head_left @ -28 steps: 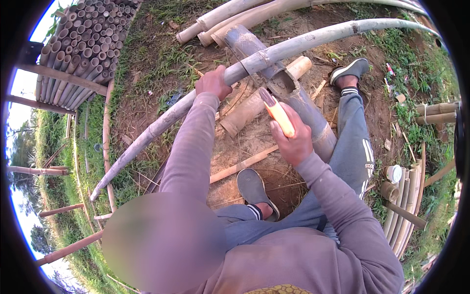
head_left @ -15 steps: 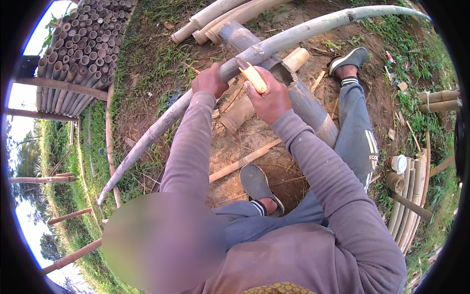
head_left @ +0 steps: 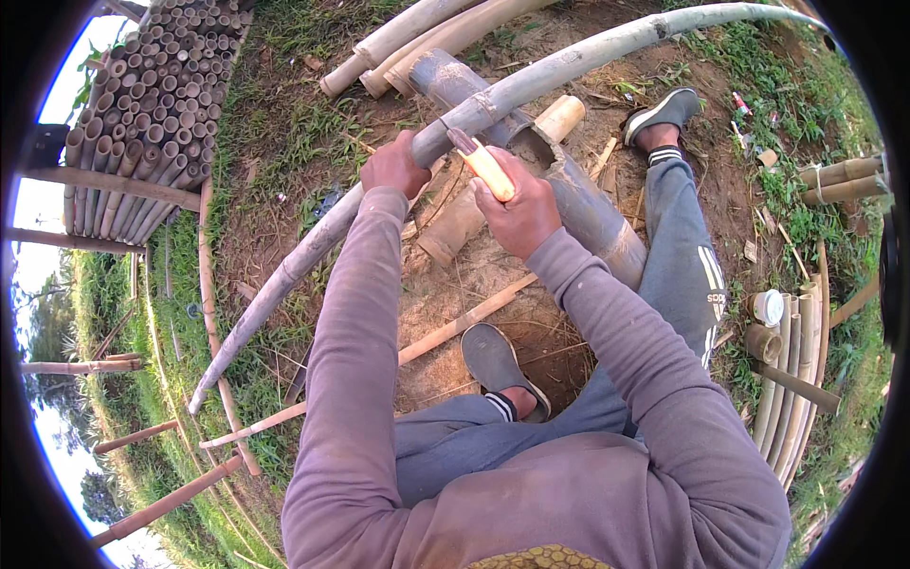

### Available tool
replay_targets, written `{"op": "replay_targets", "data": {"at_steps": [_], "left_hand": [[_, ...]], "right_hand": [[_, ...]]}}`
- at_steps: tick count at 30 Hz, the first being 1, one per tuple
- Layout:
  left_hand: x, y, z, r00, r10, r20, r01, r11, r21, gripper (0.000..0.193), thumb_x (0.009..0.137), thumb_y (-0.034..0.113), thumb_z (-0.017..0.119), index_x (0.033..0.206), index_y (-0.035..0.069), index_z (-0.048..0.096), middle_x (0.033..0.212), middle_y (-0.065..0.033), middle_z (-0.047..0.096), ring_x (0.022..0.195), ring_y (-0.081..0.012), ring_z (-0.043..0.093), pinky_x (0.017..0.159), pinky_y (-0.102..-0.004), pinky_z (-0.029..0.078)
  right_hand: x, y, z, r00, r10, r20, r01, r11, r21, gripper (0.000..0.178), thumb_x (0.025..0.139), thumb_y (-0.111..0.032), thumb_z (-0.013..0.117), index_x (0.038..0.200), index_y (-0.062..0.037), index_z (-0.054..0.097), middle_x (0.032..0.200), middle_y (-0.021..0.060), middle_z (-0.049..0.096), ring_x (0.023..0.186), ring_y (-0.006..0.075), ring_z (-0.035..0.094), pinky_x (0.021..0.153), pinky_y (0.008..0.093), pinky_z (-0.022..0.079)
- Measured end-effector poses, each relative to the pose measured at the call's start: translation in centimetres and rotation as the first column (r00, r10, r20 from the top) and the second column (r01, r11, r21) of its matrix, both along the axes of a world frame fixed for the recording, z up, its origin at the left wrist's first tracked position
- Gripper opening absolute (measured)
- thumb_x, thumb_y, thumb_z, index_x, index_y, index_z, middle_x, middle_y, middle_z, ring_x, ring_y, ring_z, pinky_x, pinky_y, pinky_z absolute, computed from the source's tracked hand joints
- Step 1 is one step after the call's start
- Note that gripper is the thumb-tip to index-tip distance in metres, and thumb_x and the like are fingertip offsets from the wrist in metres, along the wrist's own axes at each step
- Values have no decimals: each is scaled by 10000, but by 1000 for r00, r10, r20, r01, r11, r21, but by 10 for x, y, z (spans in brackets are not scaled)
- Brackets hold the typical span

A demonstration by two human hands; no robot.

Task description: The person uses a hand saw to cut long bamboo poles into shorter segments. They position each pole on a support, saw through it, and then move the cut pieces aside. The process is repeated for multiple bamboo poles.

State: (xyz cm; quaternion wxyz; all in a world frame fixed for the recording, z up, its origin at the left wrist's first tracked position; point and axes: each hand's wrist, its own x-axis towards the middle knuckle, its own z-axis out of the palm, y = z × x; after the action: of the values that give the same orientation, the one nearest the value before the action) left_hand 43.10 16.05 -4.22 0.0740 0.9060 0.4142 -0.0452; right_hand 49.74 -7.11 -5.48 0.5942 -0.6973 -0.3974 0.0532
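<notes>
A long grey bamboo pole runs slantwise in front of me, from lower left to far upper right. My left hand is wrapped round it, left of a thin dark line across the pole. Just right of that line, my right hand grips a hand saw by its pale orange handle. The dark, narrow blade meets the pole; most of it is hard to make out. Under the pole lies a thick dark bamboo log with a notch cut in its upper side, a shorter bamboo piece beside it.
Thick bamboo poles lie beyond the log. A stack of cut bamboo stands far left. Bundled bamboo lengths, a white-lidded container and a flat blade are at right. A split strip lies near my foot.
My right hand has drawn the saw back toward me; less blade shows beyond the pole. My left hand keeps its grip. The whole view has shifted slightly.
</notes>
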Motion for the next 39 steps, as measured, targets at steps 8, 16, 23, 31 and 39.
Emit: {"op": "replay_targets", "data": {"at_steps": [8,16,23,31,39], "left_hand": [[-15,4,-10,1000,11,-16,-11,1000,2,551,805,316,851,1304,200,648,1176,-152,785,1154,-386,741,969,-513,576],[-7,7,-8,1000,-9,-20,9,1000,22,583,801,354,851,1325,219,636,1190,-158,776,1149,-393,736,976,-519,573],[-7,-1,-7,1000,2,-15,-2,1000,31,558,784,307,858,1293,211,651,1184,-144,781,1150,-381,743,977,-504,583],[-48,30,56,994,-2,106,-9,994,107,623,767,305,866,1341,196,650,1152,-167,792,1056,-396,766,930,-507,598],[-130,-104,60,954,-239,183,271,946,-177,580,758,289,860,1282,155,648,1070,-156,782,1042,-400,754,893,-528,589]], "right_hand": [[-54,-186,4,989,130,69,-123,988,-93,594,921,-38,824,1439,95,566,1366,267,702,1180,345,765,972,405,632],[-29,-63,-9,1000,21,11,-20,999,-40,550,955,-118,798,1448,2,586,1244,251,745,1083,403,766,893,421,640],[-27,-94,-11,999,40,16,-40,999,-30,555,955,-125,813,1448,6,595,1265,254,744,1086,366,783,898,406,641],[-54,-151,-59,982,142,123,-133,988,-78,654,903,-87,848,1487,18,575,1247,242,750,978,365,787,821,437,626],[-55,-156,-4,900,420,114,-311,804,-506,982,851,-355,891,1640,-42,397,1380,234,544,1189,405,619,1099,482,477]]}}
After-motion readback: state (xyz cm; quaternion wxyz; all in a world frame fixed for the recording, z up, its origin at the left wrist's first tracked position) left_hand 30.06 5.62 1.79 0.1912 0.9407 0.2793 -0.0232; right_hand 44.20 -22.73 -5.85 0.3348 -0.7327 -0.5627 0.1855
